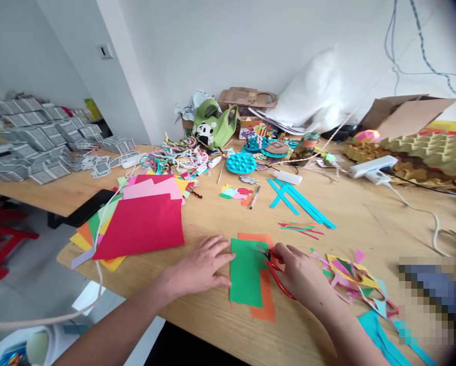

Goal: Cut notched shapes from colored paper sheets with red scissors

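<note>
A green sheet of paper (246,277) lies on an orange sheet (267,295) near the table's front edge. Flat on the table, my left hand (205,264) has its fingers spread, the tips touching the green sheet's left edge. My right hand (294,267) is closed around red-handled scissors (277,274). Their blades point left over the upper right part of the green sheet and look slightly apart. Whether they touch the paper I cannot tell.
Coloured sheets (148,226) are stacked at the left, beside a dark tablet-like slab (91,207). Paper scraps (350,277) lie right of my hand. Blue strips (302,201) and thin strips (300,229) lie beyond. A power strip (372,166) trails a white cable.
</note>
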{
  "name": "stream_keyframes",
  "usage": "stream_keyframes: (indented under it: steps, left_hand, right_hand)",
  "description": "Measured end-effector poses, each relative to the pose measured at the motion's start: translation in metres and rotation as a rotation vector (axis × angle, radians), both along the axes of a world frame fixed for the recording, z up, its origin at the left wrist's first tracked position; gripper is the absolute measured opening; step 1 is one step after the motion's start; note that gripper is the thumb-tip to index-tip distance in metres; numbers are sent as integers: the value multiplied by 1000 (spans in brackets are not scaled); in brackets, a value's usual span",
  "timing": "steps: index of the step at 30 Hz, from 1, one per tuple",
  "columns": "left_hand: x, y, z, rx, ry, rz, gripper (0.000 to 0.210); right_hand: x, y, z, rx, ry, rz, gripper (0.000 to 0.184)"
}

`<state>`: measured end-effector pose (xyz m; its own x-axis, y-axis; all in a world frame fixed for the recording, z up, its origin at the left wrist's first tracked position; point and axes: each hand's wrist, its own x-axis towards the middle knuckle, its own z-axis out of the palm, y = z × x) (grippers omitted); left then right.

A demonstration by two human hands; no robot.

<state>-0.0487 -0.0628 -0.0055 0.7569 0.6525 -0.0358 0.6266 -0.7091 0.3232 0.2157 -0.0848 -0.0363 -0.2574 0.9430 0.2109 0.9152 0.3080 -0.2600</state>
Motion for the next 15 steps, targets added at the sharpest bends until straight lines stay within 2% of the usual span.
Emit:
stream_keyframes:
  steps: [3,7,9,12,15]
  left_hand:
    - [-20,8,0,111,12,150,54]
    - [-56,30,0,310,52,493,59]
    - [-72,43,1,345,121,616,65]
    - [-86,63,6,364,215,749,70]
    - [-86,81,7,370,263,817,71]
  right_hand:
    - [-7,0,-3,20,154,47,5]
    - [-9,2,-5,178,327,-21,13]
    - [-9,4,-4,205,383,-47,17]
    - [-11,4,-4,162,379,-24,17]
    - [-13,4,-8,105,250,22,18]
